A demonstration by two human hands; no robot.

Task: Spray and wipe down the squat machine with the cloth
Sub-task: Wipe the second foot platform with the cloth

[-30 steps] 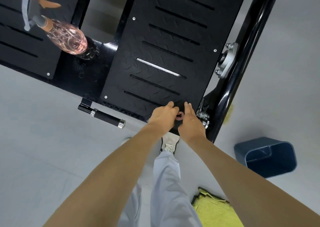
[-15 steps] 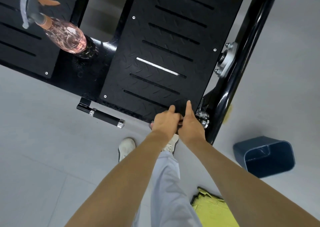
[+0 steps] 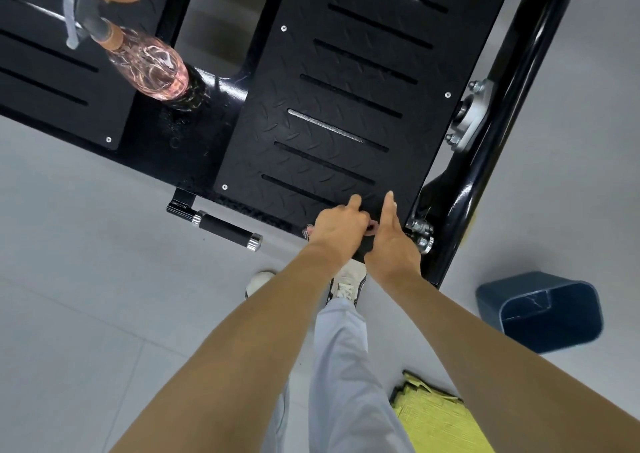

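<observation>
The squat machine's black tread footplate [image 3: 332, 106] fills the upper middle, with its black frame tube [image 3: 498, 113] along the right. At the plate's near right corner my left hand [image 3: 337, 225] is curled over a small pinkish cloth [image 3: 372, 226]. Only scraps of the cloth show beside the hand. My right hand [image 3: 391, 241] is close against it, index finger stretched along the plate, thumb side pinching the cloth. A pink spray bottle [image 3: 149, 63] with a grey and orange trigger head stands on the machine's centre beam, far left of both hands.
A black handle with chrome ends [image 3: 225, 227] sticks out below the plate's near edge. A dark blue bin [image 3: 543, 314] lies on the grey floor at right. A yellow mat [image 3: 440, 418] lies near my legs. My white shoes [image 3: 346, 286] stand just under the plate's edge.
Both hands have slid a little back toward the plate's near edge, staying together on the cloth. My left shoe has come into view. The bottle has not moved.
</observation>
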